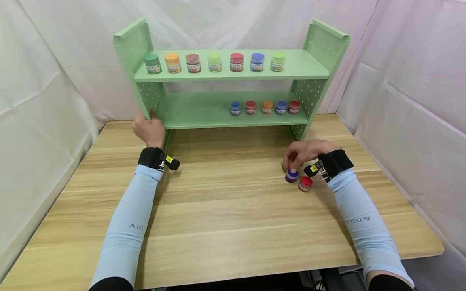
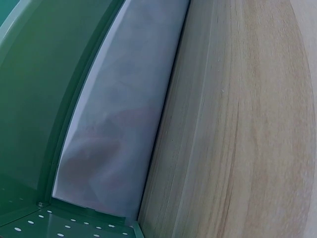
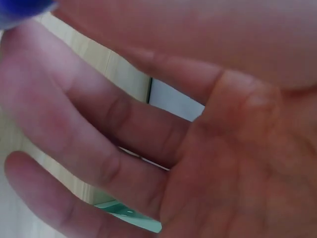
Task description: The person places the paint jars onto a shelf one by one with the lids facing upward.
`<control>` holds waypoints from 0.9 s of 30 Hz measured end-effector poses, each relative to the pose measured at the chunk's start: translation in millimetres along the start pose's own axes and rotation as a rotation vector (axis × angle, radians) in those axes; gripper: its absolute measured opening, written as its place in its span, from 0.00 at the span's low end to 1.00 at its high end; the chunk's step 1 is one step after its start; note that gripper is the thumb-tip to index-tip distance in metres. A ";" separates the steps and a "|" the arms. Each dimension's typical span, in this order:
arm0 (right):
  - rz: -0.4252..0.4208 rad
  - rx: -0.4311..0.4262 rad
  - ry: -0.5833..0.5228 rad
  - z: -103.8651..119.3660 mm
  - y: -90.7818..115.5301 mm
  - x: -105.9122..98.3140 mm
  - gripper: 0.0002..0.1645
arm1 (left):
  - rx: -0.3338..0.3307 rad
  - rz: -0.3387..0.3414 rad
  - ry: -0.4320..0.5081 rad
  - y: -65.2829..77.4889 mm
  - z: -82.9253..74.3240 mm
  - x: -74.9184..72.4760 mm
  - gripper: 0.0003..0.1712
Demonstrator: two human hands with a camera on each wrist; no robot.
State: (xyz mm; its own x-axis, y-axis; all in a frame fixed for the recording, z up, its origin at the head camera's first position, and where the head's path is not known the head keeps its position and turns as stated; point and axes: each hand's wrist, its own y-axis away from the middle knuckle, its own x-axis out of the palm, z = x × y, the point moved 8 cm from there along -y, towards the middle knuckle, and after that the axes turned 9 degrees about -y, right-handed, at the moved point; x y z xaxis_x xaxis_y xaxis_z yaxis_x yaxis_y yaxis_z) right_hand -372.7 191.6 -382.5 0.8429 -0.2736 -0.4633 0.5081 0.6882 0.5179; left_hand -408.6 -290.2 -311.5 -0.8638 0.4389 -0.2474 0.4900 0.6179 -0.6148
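Observation:
My left hand (image 1: 150, 131) grips the lower left side panel of a green two-tier shelf (image 1: 196, 110); the fingers are partly hidden behind the panel. Low on the right of the table, my right hand (image 1: 307, 152) pinches a small jar with a purple-blue lid (image 1: 291, 176) between thumb and fingertips. Only part of that jar's blue lid (image 3: 22, 10) shows in the corner of the right wrist view, where the other fingers are loosely bent. Beside it, a red-lidded jar (image 1: 305, 184) stands on the table, apart from the hand. The left wrist view shows the shelf's perforated panel (image 2: 74, 227), without the hand.
Several labelled jars line the upper board, including a dark green one (image 1: 152, 64) at the left end. More jars stand on the right half of the lower board, a red one (image 1: 294, 107) at the end. White cloth (image 1: 233, 24) hangs behind the wooden table (image 1: 225, 210).

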 end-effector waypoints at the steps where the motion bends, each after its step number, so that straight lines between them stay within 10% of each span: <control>1: -0.007 -0.009 0.005 -0.5 -0.1 -0.7 0.11 | 0.000 0.001 0.000 0.1 0.0 0.2 0.14; 27: -0.432 -0.055 0.085 -20.1 -0.3 -42.2 0.12 | -0.029 0.014 0.004 0.4 1.5 2.1 0.14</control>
State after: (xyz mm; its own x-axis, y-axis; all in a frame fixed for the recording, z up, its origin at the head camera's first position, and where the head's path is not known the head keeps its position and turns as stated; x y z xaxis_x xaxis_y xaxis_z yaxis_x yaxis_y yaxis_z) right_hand -412.0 216.5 -377.5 0.5363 -0.4899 -0.6873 0.7986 0.5581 0.2254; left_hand -410.4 -290.0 -313.4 -0.8561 0.4508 -0.2527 0.5057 0.6302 -0.5892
